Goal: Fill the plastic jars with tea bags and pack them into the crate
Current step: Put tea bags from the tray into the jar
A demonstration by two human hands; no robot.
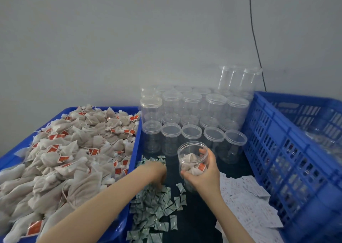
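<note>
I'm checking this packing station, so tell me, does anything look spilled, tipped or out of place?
Nothing stands out. The small green sachets and white packets lie loose on the table, but in separate heaps. The empty jars stand upright, stacked.

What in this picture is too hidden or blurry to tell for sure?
- Left hand: motion blur over the small green packets hides its fingers; whether it pinches one cannot be told.
- Jar in the right hand: its bottom sits behind the palm, so its fill is unclear.
- Blue crate: cut off by the right edge; contents only a blur.
- White slips: print too small to read.
</note>
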